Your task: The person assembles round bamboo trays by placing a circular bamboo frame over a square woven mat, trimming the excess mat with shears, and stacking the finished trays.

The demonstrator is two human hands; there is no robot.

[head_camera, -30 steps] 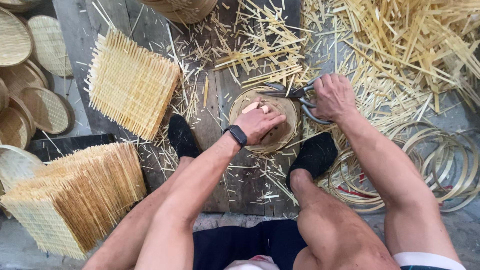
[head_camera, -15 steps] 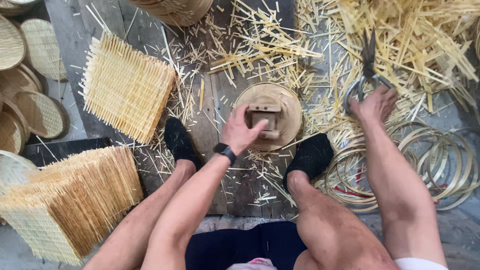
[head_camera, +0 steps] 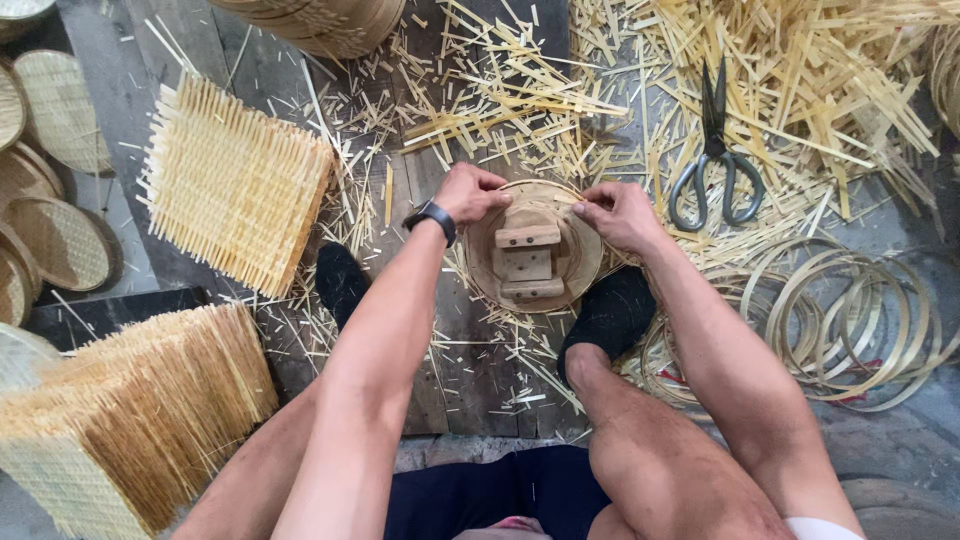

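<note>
A round wooden disc (head_camera: 575, 262) with small wooden blocks (head_camera: 527, 262) fixed on top lies on the floor between my two black-socked feet. My left hand (head_camera: 470, 192), with a black watch at the wrist, grips the disc's far left rim. My right hand (head_camera: 618, 212) pinches its far right rim, where a thin bamboo hoop runs round the edge. Black scissors (head_camera: 715, 160) lie on the bamboo strips just right of my right hand, touched by neither hand.
A square woven bamboo mat (head_camera: 235, 185) lies at left, a stack of such mats (head_camera: 120, 420) at lower left. Round woven trays (head_camera: 60, 240) line the left edge. Bamboo hoops (head_camera: 850, 320) pile at right. Loose bamboo strips (head_camera: 800, 70) cover the far floor.
My right hand let go of the scissors, which now lie on the strips, and came back to the disc's right rim. My left hand shifted from the disc's top to its left rim.
</note>
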